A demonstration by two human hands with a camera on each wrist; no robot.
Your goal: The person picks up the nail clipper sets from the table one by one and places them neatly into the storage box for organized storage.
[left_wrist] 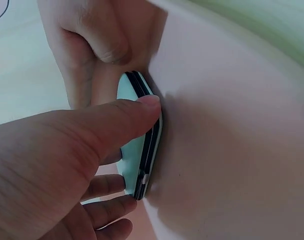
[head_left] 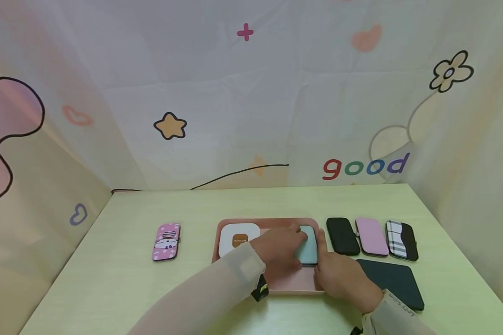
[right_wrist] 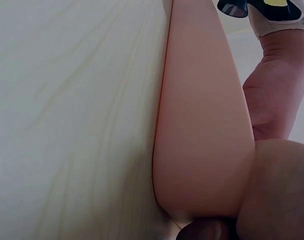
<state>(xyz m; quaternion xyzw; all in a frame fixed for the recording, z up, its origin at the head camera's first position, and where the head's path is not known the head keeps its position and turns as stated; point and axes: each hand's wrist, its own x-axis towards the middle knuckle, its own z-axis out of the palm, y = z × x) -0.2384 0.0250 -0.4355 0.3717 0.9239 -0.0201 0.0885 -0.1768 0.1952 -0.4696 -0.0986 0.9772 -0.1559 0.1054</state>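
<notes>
My left hand [head_left: 278, 246] reaches into a shallow pink tray [head_left: 293, 283] and pinches a mint-green manicure case [head_left: 307, 249]. In the left wrist view, the thumb of the left hand [left_wrist: 56, 155] presses the dark seam of the case [left_wrist: 129, 160], with fingers behind it; a small metal clasp shows. At the tray's right side, my right hand [head_left: 343, 274] grips the wall, index finger stretched along it. The right wrist view has part of the right hand [right_wrist: 279, 190] against the tray wall [right_wrist: 207, 110]. A white case [head_left: 230, 231] labelled MANICURE lies in the tray's left part.
Right of the tray lie a black case [head_left: 343, 236], a pink case [head_left: 372, 237] and a plaid-and-black case [head_left: 402, 240]. Nearer me is a dark flat rectangular item [head_left: 391, 281], partly behind my right hand. A pink patterned case [head_left: 166, 242] lies alone at left.
</notes>
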